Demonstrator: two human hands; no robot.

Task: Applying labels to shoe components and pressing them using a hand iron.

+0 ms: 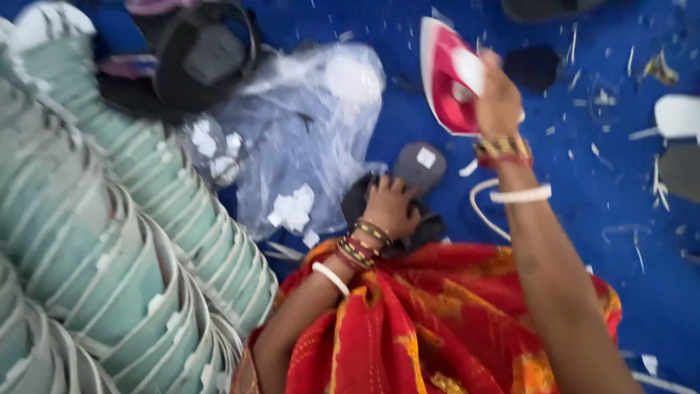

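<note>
Stacked caps (pixel 109 241) lie at left. Right of them lies a plastic bag (pixel 306 124). The left hand (pixel 390 208) rests on a dark cap piece (pixel 419 168) before the lap. The right hand (pixel 499 102), further right and beyond it, holds an iron (pixel 448 76) above the floor mat (pixel 583 204).
</note>
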